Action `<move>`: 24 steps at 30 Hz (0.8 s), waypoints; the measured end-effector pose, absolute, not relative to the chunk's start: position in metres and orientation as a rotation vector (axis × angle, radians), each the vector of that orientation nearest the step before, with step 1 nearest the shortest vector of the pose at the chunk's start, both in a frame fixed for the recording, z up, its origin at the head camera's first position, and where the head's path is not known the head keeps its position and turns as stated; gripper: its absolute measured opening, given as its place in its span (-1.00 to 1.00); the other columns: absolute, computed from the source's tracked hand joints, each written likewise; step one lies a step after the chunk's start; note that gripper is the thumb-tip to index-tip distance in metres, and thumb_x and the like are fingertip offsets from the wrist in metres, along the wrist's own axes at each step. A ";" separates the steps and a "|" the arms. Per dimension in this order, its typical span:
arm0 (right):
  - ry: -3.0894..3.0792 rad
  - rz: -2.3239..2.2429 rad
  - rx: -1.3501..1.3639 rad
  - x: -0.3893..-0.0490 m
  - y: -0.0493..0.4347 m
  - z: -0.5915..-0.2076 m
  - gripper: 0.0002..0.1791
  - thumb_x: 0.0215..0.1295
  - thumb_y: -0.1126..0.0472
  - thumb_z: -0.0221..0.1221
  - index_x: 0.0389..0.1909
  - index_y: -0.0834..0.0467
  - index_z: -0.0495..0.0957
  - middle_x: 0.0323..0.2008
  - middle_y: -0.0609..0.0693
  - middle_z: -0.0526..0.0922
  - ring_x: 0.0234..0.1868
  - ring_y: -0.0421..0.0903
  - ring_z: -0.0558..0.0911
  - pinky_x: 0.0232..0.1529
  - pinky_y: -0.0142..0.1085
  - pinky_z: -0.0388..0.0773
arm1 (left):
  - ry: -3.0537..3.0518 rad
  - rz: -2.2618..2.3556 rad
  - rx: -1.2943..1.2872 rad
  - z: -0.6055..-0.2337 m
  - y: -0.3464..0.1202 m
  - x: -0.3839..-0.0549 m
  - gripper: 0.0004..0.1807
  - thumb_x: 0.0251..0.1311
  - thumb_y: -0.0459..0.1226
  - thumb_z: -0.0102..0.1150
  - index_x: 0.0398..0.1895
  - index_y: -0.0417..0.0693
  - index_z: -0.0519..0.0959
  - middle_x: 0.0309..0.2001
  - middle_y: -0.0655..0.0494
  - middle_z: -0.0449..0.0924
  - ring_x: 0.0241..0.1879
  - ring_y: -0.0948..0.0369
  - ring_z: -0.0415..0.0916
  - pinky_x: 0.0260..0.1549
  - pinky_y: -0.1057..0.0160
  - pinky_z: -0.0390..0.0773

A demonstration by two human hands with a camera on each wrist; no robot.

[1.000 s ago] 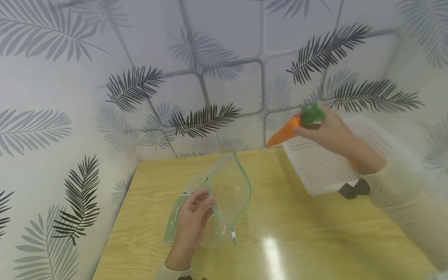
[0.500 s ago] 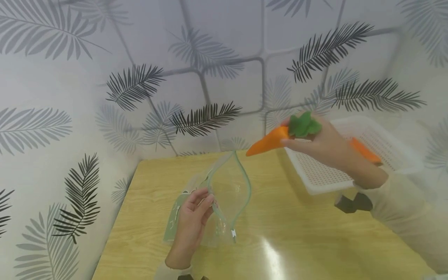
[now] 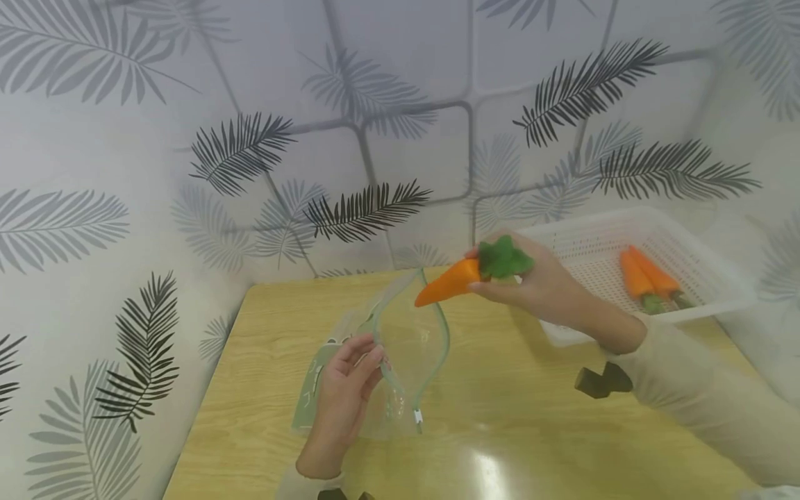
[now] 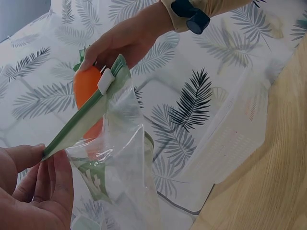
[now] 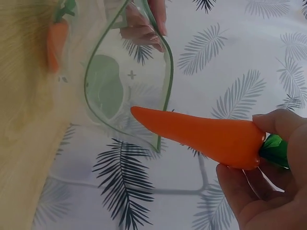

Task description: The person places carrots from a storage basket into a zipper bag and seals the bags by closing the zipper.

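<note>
My left hand (image 3: 350,389) pinches the near rim of a clear zip bag (image 3: 409,340) with a green edge and a white slider (image 3: 418,417). The bag's mouth gapes toward the right. My right hand (image 3: 531,278) grips a toy carrot (image 3: 446,283) by its thick end, beside the green leaves (image 3: 503,257). In the right wrist view the tip of this carrot (image 5: 196,133) points into the bag's mouth and overlaps the opening. In the left wrist view, the bag's edge partly covers the orange carrot (image 4: 86,88). An orange carrot shape (image 5: 57,45) also shows through the plastic in the right wrist view.
A white perforated basket (image 3: 562,337) stands at the right, close to the wall, with two carrots (image 3: 650,274) in it. The wooden table (image 3: 531,430) meets a leaf-patterned wall (image 3: 437,160) at the back and left.
My right hand has brought the carrot left and down, from over the basket to the bag's mouth, uncovering the carrots in the basket. My left hand keeps its hold on the bag.
</note>
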State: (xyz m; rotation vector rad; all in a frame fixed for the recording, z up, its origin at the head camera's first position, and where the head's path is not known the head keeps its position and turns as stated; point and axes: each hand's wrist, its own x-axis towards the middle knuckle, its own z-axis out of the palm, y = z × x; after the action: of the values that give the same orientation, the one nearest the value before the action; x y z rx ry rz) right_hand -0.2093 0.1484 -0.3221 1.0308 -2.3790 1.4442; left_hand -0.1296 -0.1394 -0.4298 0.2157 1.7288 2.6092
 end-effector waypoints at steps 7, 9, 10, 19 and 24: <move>-2.385 1.534 1.055 -0.209 0.133 -0.337 -0.58 0.04 0.31 0.35 -0.06 0.15 0.45 -0.16 -0.06 0.60 -0.24 -0.13 0.54 -0.19 -0.35 0.54 | 1.720 2.607 0.184 -0.431 -0.140 -0.130 -0.67 0.25 -0.40 0.07 0.04 -0.36 0.34 -0.16 0.04 0.46 -0.20 0.22 0.51 -0.07 0.27 0.56; -2.369 1.550 1.076 -0.211 0.129 -0.342 -0.58 0.04 0.31 0.36 -0.08 0.15 0.44 -0.15 -0.07 0.60 -0.23 -0.14 0.55 -0.16 -0.34 0.55 | 1.723 2.605 0.180 -0.431 -0.140 -0.131 -0.63 0.25 -0.40 0.08 0.06 -0.41 0.30 -0.16 0.04 0.47 -0.20 0.22 0.51 -0.08 0.27 0.56; -2.356 1.577 1.086 -0.212 0.126 -0.344 -0.59 0.04 0.29 0.36 -0.09 0.15 0.44 -0.13 -0.07 0.59 -0.22 -0.13 0.55 -0.16 -0.33 0.57 | 1.721 2.608 0.177 -0.431 -0.140 -0.131 -0.61 0.25 -0.40 0.08 0.07 -0.44 0.28 -0.17 0.04 0.47 -0.21 0.22 0.51 -0.08 0.27 0.56; -2.236 1.545 1.200 -0.201 0.102 -0.335 -0.63 -0.06 0.48 0.36 -0.23 0.37 0.43 -0.17 0.19 0.62 -0.28 -0.03 0.61 -0.23 -0.40 0.58 | 1.714 2.623 0.206 -0.431 -0.139 -0.130 -0.67 0.25 -0.41 0.08 0.04 -0.38 0.34 -0.17 0.04 0.48 -0.21 0.21 0.51 -0.09 0.26 0.57; -2.246 1.426 1.196 -0.207 0.095 -0.347 -0.57 -0.07 0.40 0.39 -0.17 0.36 0.43 -0.17 0.15 0.63 -0.22 -0.03 0.60 -0.16 -0.38 0.56 | 1.726 2.619 0.216 -0.431 -0.139 -0.131 -0.61 0.25 -0.40 0.08 0.06 -0.45 0.29 -0.17 0.03 0.48 -0.21 0.21 0.51 -0.09 0.27 0.57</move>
State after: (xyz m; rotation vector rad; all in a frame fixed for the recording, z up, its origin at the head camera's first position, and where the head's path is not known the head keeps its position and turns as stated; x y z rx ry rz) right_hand -0.2072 0.0951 -0.3470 1.1962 -2.2455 1.4260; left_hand -0.1310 -0.1389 -0.4308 0.2157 1.7261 2.6186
